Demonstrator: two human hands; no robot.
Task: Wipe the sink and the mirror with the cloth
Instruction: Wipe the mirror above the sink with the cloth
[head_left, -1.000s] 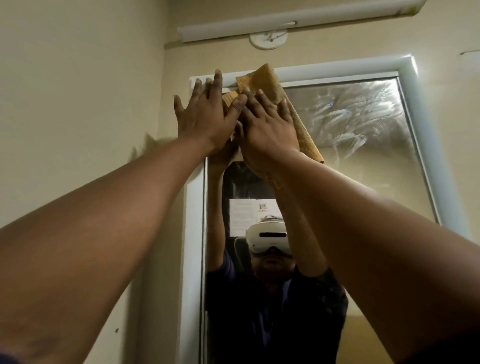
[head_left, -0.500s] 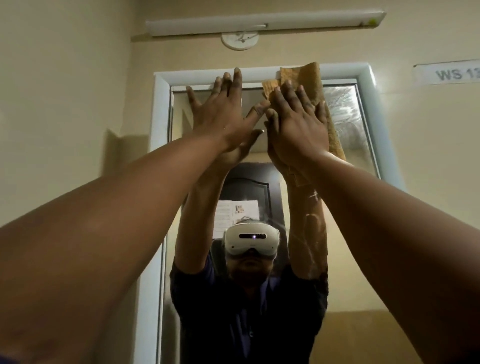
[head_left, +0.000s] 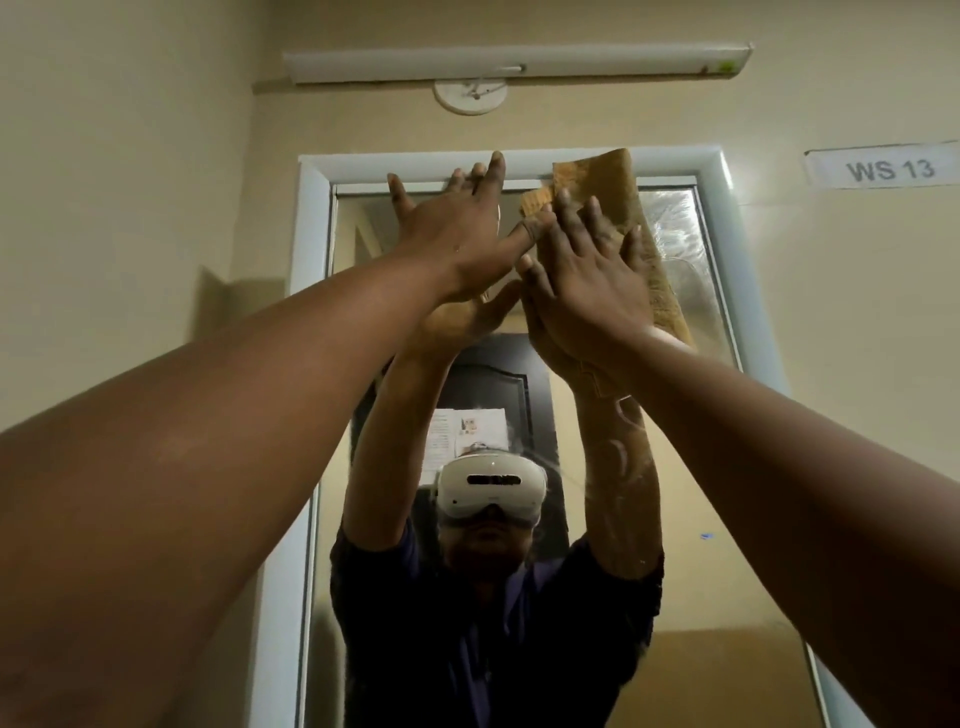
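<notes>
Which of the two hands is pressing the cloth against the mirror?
The right hand: its spread fingers lie flat on the tan cloth. The left hand rests bare beside it on the mirror.

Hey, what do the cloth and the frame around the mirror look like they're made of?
The cloth looks like a woven tan fabric, matte and coarse, going by its ribbed texture and limp hang. The mirror frame seems to be white plastic or painted wood, smooth with a slight sheen; the picture cannot settle which.
</notes>
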